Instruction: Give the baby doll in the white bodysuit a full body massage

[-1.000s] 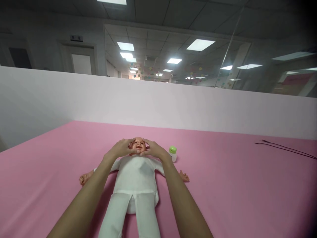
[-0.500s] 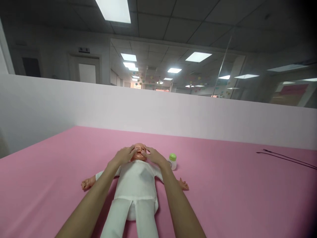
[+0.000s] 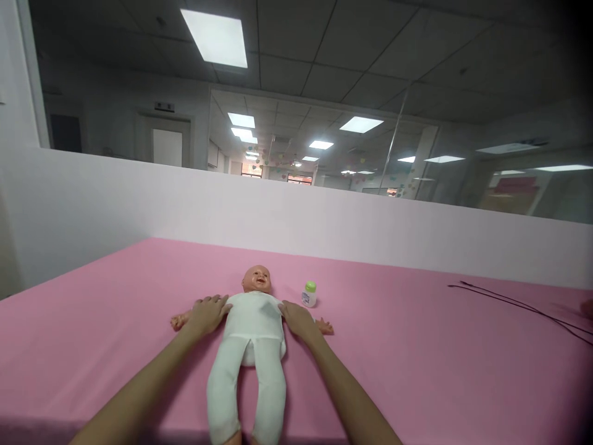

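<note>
A pink sheet (image 3: 78, 346) covers the surface, and a low white partition (image 3: 115, 198) rises behind it. The left hand (image 3: 207, 314) lies flat on the doll's (image 3: 254, 321) arm near the shoulder, fingers slightly spread and not pinching anything. The doll is on its back at the middle of the sheet, in a white suit, head pointing away and legs toward the person. The right hand (image 3: 299, 321) rests on the other arm, fingers close together and gently pressed down, also with no pinch. Just beyond that arm stands a small white bottle (image 3: 309, 295) with a green cap, upright and apart from the doll. Further right, a thin black cord (image 3: 519, 308) lies on the sheet, and a blurred shape (image 3: 588, 308) at the edge is too dim to tell.
</note>
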`<state>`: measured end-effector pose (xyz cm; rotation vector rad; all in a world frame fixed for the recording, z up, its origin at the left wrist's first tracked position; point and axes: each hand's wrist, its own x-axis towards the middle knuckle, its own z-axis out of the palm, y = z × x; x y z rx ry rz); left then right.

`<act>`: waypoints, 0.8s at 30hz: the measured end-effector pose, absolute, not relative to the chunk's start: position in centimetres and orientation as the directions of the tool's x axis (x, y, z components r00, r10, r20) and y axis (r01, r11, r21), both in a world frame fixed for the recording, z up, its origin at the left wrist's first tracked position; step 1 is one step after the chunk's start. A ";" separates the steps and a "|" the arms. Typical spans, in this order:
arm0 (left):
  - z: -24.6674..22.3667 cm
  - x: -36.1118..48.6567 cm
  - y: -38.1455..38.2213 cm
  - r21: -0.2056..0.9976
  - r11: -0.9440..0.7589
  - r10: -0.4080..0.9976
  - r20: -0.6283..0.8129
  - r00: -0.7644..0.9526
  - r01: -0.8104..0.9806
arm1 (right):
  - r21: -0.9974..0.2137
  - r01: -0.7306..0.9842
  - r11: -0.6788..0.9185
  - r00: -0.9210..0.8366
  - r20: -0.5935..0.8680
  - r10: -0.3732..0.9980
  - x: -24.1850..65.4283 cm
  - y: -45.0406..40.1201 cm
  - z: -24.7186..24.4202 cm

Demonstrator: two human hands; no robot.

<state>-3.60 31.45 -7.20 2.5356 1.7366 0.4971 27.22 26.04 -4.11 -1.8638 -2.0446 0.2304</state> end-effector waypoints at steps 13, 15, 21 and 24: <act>-7.9 -13.7 28.6 0.433 -0.310 0.946 0.233 0.227 0.847 | -0.188 0.974 -0.126 0.145 0.090 0.985 34.8 20.1 -1.9; -7.8 -14.1 28.7 0.588 -0.329 0.942 0.258 0.214 0.739 | -0.311 0.942 -0.123 0.146 0.050 0.988 35.9 20.1 -2.3; -7.7 -12.0 29.6 0.963 -0.247 0.943 0.264 -0.203 0.106 | -0.621 0.783 -0.035 0.142 0.123 0.982 36.4 20.9 -4.3; -7.9 -10.3 29.9 0.972 -0.212 0.944 0.176 -0.280 -0.105 | -0.821 0.569 0.041 0.240 0.213 0.947 35.3 21.3 -4.7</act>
